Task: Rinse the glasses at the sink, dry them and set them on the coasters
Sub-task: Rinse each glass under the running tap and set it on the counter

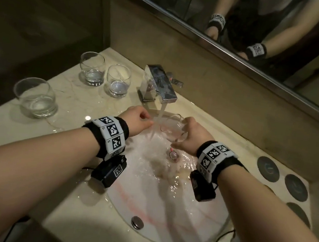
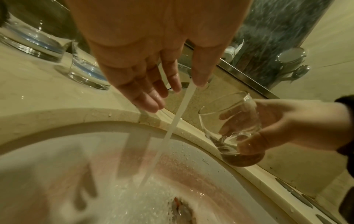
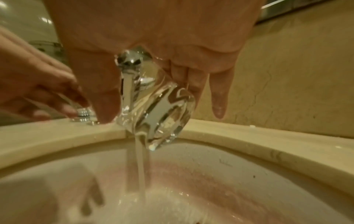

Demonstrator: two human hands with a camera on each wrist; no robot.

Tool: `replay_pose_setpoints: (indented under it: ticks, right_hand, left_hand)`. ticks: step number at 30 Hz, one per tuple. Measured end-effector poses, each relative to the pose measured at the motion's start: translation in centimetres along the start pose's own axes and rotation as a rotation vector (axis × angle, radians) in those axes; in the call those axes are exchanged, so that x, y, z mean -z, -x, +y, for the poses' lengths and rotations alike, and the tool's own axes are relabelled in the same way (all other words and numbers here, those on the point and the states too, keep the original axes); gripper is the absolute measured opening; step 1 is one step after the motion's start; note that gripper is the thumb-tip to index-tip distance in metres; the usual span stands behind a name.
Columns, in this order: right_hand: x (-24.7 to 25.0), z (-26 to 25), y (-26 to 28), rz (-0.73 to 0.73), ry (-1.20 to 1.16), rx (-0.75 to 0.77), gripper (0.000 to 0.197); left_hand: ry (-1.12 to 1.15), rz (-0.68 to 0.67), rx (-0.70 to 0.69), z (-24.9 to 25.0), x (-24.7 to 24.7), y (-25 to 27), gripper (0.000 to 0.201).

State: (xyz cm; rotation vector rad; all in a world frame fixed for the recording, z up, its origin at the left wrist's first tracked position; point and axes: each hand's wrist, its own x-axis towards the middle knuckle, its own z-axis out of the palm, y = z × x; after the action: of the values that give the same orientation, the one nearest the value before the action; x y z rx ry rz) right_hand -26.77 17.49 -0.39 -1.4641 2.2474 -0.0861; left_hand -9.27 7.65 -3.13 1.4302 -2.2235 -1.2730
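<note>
Fingers (image 2: 228, 128) of your right hand (image 1: 190, 138) wrap the glass (image 2: 232, 128), tilted beside the stream (image 2: 172, 128) over the sink (image 1: 193, 223); your left hand (image 1: 137, 121) hangs relaxed, empty. Wet glass could slip and strike the basin. Three glasses (image 1: 36, 98) wait on the marble counter (image 1: 72, 96), dark coasters (image 1: 267, 168) right, mirror (image 1: 262, 33) behind.

No readable words, brand names or numbers appear; the wristbands (image 1: 112, 133) carry only black-and-white square code patterns, not legible text.
</note>
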Motion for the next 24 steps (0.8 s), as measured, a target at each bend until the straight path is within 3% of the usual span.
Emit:
replay_pose_setpoints:
  ticks: [5, 14, 24]
  right_hand:
    - [-2.1, -0.1, -2.0, 0.023, -0.144, -0.028, 0.088]
    - [-3.6, -1.1, -4.5, 0.016, -0.363, -0.042, 0.088]
    - [-4.2, -0.7, -6.2, 0.047, -0.421, 0.0, 0.095]
  left_hand:
    - [-0.027, 0.009, 0.03, -0.4, 0.5, -0.8, 0.035]
    - [-0.062, -0.02, 0.032, -1.0, 0.4, -2.7, 0.032]
    - [-0.053, -0.065, 0.024, -1.4, 0.5, -4.1, 0.037]
